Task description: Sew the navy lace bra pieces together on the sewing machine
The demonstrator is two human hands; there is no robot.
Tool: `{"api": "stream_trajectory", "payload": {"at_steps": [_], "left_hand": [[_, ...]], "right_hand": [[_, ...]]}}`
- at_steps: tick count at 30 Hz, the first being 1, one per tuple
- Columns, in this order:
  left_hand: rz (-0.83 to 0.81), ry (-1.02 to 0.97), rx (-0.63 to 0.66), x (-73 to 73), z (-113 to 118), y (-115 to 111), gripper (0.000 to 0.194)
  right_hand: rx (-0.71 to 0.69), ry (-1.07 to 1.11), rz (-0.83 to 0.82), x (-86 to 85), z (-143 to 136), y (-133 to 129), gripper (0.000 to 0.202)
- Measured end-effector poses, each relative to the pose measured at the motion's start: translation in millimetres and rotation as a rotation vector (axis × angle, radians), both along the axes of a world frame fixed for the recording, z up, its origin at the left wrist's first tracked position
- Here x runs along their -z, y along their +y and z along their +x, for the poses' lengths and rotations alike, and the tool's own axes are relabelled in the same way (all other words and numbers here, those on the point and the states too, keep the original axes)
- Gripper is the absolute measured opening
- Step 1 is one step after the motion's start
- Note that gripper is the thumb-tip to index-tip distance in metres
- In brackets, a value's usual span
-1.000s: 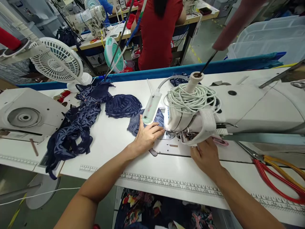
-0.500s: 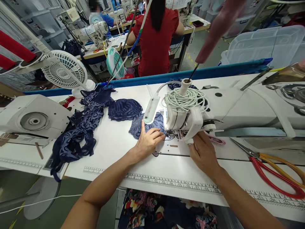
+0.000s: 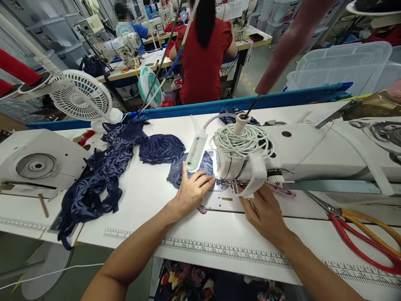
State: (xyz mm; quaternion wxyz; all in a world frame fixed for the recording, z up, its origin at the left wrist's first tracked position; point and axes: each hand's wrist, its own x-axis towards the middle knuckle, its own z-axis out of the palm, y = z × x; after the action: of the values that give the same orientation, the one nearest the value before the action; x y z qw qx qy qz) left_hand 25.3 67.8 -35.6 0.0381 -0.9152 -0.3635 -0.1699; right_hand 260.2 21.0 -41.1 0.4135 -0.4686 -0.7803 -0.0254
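My left hand (image 3: 193,192) lies with its fingers stretched out over the front edge of a navy lace cup piece (image 3: 176,170), just left of the presser foot (image 3: 230,182). My right hand (image 3: 265,209) reaches in from the right under the head of the white sewing machine (image 3: 300,142). Its fingertips are near the presser foot and partly behind the machine head, so what they hold, if anything, is hidden. A small lamp (image 3: 196,154) on a bendy metal neck hangs over the lace piece. Another navy lace cup (image 3: 162,148) lies to its left.
Navy lace straps and pieces (image 3: 103,179) are heaped at left, beside a second machine (image 3: 40,161) and a white fan (image 3: 79,94). Scissors (image 3: 340,213) with red and orange handles lie at right. A ruler strip (image 3: 219,248) runs along the front edge. A person in red (image 3: 202,62) sits beyond.
My right hand has moved a little left, its fingertips now farther in toward the presser foot. My left hand stays on the lace piece. The view has shifted slightly.
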Motion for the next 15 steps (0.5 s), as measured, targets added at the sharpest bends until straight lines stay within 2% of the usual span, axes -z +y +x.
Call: {"api": "stream_trajectory", "payload": {"at_steps": [5,10,15], "left_hand": [[-0.006,-0.01,0.008,1.2,0.6,0.0,0.045],[-0.015,-0.029,0.019,1.8,1.3,0.8,0.047],[-0.061,-0.029,0.028,0.7,1.4,0.5,0.051]], "right_hand": [[-0.01,-0.008,0.022,1.9,1.2,2.3,0.022],[0.062,-0.05,0.056,1.2,3.3,9.1,0.02],[0.072,-0.037,0.009,-1.3,2.2,7.8,0.022]]}}
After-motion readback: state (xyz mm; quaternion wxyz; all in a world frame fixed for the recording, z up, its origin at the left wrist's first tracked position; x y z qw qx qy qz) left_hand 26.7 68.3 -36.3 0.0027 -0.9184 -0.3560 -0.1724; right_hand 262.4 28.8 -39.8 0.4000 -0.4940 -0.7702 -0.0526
